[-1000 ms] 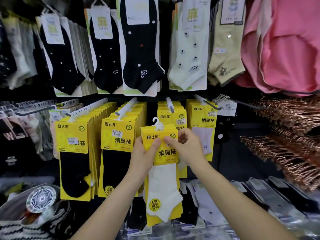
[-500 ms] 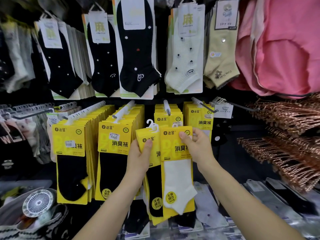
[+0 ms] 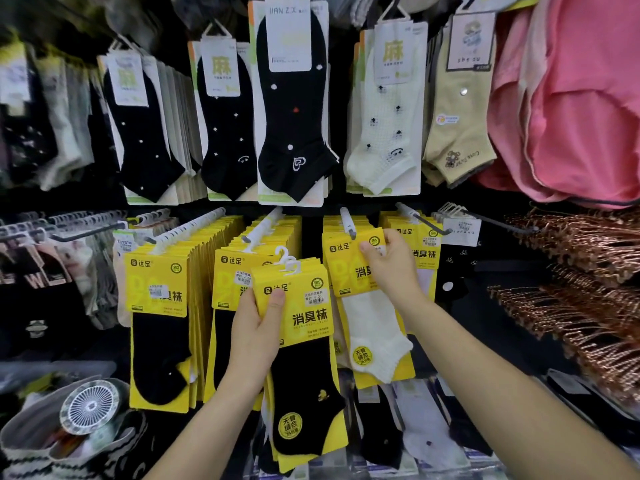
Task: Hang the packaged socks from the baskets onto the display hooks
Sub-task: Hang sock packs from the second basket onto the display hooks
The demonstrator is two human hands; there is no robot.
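Yellow glossy card with a white knit sock: that pack [image 3: 375,337] has gone up and right since half a second ago. My right hand [image 3: 393,271] pinches its top edge just below the white display hook [image 3: 347,223]. My left hand [image 3: 258,341] grips the black-sock packs [image 3: 304,375] lower left, thumb flat across the front.

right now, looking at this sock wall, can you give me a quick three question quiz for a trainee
1. True or false: the left hand grips a black-sock pack.
2. The right hand pinches the white-sock pack at: A its top card, B the sock's toe, C its bottom edge.
3. Fill in: the garments at upper right are ____.
Key: 1 true; 2 A; 3 pink.
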